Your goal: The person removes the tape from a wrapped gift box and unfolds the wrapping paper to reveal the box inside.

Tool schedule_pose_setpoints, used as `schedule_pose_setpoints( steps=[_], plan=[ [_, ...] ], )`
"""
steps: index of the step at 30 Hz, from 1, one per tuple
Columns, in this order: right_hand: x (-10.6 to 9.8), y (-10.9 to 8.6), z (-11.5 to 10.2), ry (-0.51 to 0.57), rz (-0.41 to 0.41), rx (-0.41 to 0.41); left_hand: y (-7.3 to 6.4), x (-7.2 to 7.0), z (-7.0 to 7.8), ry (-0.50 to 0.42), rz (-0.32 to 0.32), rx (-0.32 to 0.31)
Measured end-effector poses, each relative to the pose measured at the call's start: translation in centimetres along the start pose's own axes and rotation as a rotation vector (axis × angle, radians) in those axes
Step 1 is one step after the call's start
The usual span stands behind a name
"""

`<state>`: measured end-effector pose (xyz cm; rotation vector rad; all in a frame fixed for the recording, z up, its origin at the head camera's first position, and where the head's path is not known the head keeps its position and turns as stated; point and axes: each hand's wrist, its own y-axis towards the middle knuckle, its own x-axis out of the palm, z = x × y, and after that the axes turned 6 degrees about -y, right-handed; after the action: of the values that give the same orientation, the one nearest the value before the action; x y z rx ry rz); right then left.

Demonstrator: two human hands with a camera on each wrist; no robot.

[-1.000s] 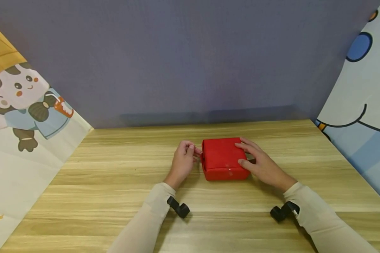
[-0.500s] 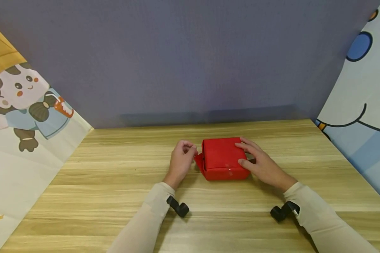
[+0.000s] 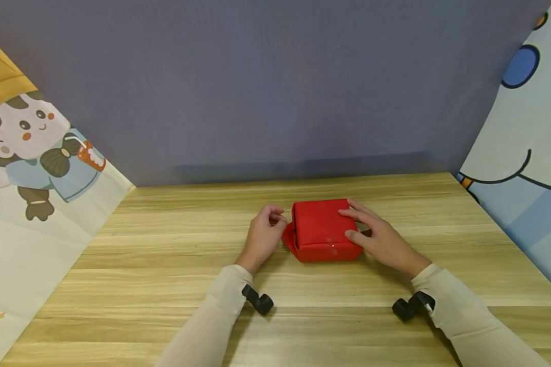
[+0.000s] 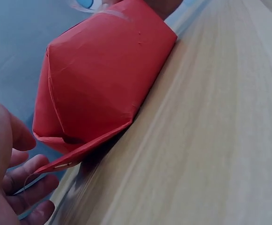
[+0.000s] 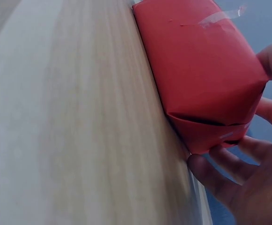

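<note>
A red paper-wrapped box point(image 3: 326, 223) sits flat on the wood-grain surface point(image 3: 165, 255) between the two hands on my remote feed, a strip of clear tape point(image 3: 332, 246) across its near top edge. At its right end I see the right hand point(image 3: 385, 242) grasping it, thumb at the near corner and fingers bent toward the far one. Opposite, a red flap point(image 3: 289, 237) juts low from the box's left end toward the left hand point(image 3: 264, 235), which I see relaxed, fingers loosely bent and thumb apart from them. The flap's tip reaches just beside those fingers; whether they touch, I cannot tell.
</note>
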<state>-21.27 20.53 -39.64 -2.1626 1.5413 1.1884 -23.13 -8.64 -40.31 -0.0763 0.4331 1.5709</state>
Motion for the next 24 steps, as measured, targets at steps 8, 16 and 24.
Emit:
schedule_pose_setpoints(
  steps=[8, 16, 24],
  plan=[
    [0.1, 0.0, -0.3, -0.011, -0.002, 0.009, -0.3, 0.2, 0.1, 0.021, -0.035, 0.055],
    [0.3, 0.0, -0.6, 0.002, 0.002, 0.022, -0.8, 0.5, 0.6, 0.088, -0.104, 0.125],
    [0.3, 0.1, -0.9, -0.075, 0.026, 0.013, -0.9, 0.7, 1.3, 0.277, -0.148, 0.211]
  ],
)
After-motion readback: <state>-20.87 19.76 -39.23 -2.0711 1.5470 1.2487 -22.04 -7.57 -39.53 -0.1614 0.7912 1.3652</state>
